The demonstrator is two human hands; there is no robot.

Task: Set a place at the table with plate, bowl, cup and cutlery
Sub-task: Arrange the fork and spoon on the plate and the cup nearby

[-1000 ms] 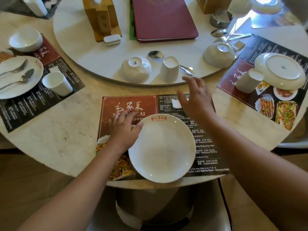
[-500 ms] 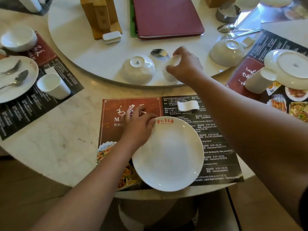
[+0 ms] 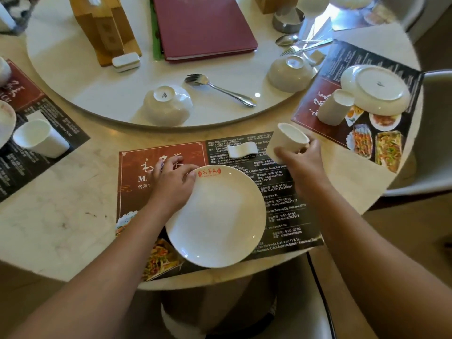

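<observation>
Right hand (image 3: pixel 299 162) grips cup (image 3: pixel 288 140), tilted, at plate's (image 3: pixel 220 216) 2 o'clock. Left hand (image 3: pixel 171 184) flat on placemat (image 3: pixel 137 172), touching rim at 10. Plate placed. Remaining: set cup, inverted bowl (image 3: pixel 167 105) at 12, fork (image 3: pixel 220 88).

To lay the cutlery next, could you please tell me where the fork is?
In the head view, the fork lies on the round turntable, right of the nearest upturned bowl, beyond the plate.

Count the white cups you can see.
3. The held cup in the right hand at the near placemat's far right corner; the left cup upright on the left placemat; the inverted cup on the right placemat beside an overturned plate. Others may lie outside the frame.
</observation>
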